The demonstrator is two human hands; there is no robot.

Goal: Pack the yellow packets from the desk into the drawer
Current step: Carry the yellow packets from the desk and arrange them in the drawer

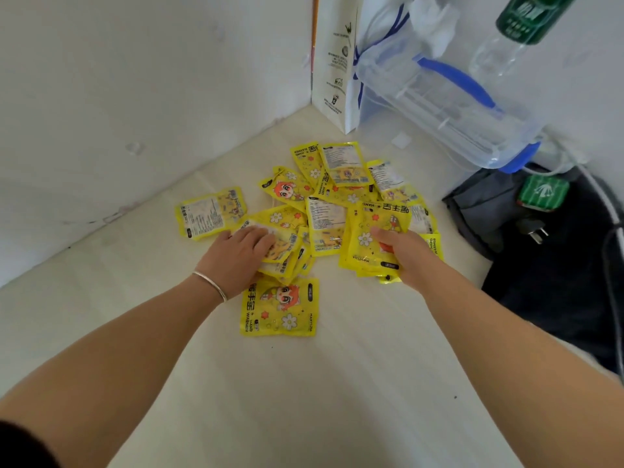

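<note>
Pale desktop corner (304,383), strewn with glossy yellow hand-warmer packets (334,184); right hand (405,255) clamped round a small stack, left hand (236,255) spread flat on others. Needed squaring into one bundle before lifting; drawer out of sight

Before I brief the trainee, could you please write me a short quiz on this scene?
1. True or false: a drawer shows in this view.
2. Which hand grips a bunch of yellow packets? A. left hand B. right hand C. neither
3. What piece of jewellery does the person wear?

Key:
1. False. Only the desk top, walls and clutter are in view.
2. B. The thumb lies over the bunch, and the left hand rests flat on other packets.
3. A thin bangle, just behind the left hand.
</note>
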